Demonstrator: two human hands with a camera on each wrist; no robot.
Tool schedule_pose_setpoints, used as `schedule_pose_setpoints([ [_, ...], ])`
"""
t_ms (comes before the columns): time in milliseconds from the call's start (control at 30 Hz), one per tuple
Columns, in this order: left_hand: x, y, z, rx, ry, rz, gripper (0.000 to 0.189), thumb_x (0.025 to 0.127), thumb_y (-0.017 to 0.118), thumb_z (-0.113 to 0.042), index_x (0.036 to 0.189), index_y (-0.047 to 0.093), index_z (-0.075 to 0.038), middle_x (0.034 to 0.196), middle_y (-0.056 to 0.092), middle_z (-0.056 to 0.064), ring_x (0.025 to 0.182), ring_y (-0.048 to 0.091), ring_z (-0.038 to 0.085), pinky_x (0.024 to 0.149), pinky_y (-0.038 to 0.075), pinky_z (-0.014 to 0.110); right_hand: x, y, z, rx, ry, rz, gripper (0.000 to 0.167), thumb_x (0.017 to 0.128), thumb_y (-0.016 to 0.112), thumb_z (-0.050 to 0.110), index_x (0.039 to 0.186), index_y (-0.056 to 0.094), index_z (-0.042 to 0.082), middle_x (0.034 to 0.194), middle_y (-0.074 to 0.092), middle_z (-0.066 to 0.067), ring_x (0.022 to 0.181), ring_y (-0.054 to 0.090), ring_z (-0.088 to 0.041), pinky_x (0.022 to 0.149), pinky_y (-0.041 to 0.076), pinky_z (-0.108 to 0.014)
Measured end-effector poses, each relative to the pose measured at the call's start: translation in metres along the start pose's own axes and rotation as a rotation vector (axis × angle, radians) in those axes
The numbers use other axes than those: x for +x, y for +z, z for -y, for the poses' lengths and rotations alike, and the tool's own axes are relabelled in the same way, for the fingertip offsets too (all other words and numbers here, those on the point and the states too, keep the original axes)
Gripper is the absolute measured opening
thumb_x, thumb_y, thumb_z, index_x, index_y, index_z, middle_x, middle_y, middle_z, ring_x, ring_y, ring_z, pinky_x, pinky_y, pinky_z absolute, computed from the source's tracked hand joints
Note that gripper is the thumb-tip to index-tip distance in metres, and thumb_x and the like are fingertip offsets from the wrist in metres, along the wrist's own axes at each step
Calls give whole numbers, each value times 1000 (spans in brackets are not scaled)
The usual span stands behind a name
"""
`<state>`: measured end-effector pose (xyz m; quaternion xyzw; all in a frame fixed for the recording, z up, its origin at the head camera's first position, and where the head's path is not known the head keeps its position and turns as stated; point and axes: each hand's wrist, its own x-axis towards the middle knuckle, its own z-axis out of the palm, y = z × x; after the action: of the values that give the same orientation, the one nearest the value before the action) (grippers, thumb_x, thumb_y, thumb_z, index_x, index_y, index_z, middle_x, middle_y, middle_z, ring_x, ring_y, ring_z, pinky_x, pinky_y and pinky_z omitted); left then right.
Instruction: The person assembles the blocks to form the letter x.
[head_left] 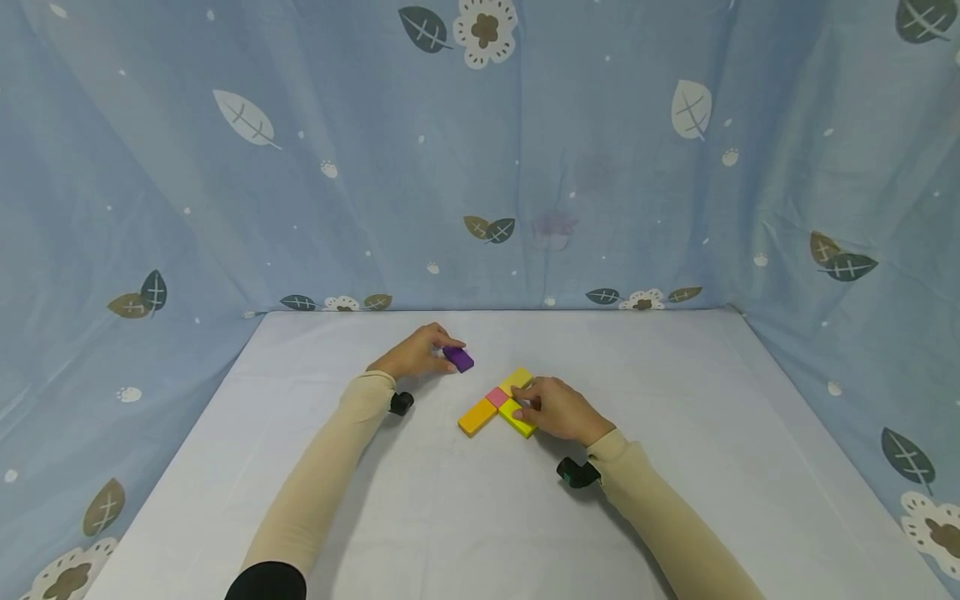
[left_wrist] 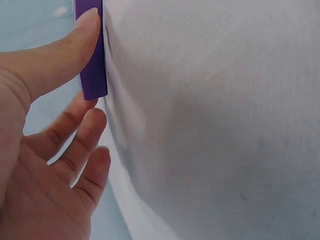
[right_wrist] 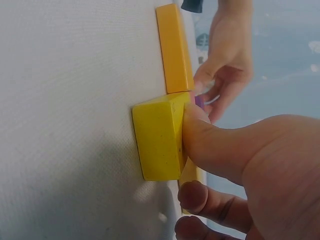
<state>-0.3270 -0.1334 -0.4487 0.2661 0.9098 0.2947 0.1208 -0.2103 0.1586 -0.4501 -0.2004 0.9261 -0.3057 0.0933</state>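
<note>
My left hand (head_left: 417, 352) pinches a purple block (head_left: 459, 359) between thumb and fingertips, at the far middle of the table. In the left wrist view the thumb lies along the purple block (left_wrist: 93, 70), and the other fingers are loosely bent below it. My right hand (head_left: 564, 409) rests over a T of small blocks. Its thumb touches the top of a bright yellow block (right_wrist: 159, 140), with the index fingertip at a paler yellow block (head_left: 516, 381). A small pink block (head_left: 497, 397) sits at the centre, and an orange block (head_left: 477, 417) extends toward the near left.
A white cloth (head_left: 450, 517) covers the table. Blue patterned curtains (head_left: 360, 192) surround its back and sides. Dark wrist cameras (head_left: 577, 473) hang under both wrists, close over the cloth.
</note>
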Motion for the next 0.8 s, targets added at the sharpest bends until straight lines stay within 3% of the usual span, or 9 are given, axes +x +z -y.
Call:
schedule_pose_setpoints([
  [100,0,1,-1,15,27,-7,44,90,81,-15,133,71,-11,120,61,15,114,56,30,104,47,46,0,1,-1,0,-6,1,47,94,76,17,138,65,3,115,72,-8,64,46,-11,53,33,-20],
  [200,0,1,-2,34,31,-11,41,91,80,-14,131,72,-10,117,62,14,112,56,30,102,47,44,0,1,-2,1,-6,2,47,94,76,17,138,64,3,115,72,-9,64,45,-11,53,33,-20],
  [433,1,1,-1,65,9,-19,37,91,80,-15,128,75,-12,112,64,10,106,57,26,97,47,39,0,1,-2,-5,2,12,48,95,76,19,140,63,5,86,61,-6,59,42,-10,51,30,-20],
  [667,2,-2,-1,105,30,-19,36,91,80,-13,126,76,-11,112,66,10,103,59,26,96,50,40,0,1,-1,3,-18,8,46,95,75,18,138,64,3,116,73,-9,61,43,-10,52,32,-20],
  [800,1,-5,-3,118,45,-6,35,90,80,-13,125,76,-10,111,67,12,102,60,27,95,50,42,0,0,0,6,-6,8,48,95,76,18,139,63,3,108,71,-7,58,41,-10,51,30,-20],
])
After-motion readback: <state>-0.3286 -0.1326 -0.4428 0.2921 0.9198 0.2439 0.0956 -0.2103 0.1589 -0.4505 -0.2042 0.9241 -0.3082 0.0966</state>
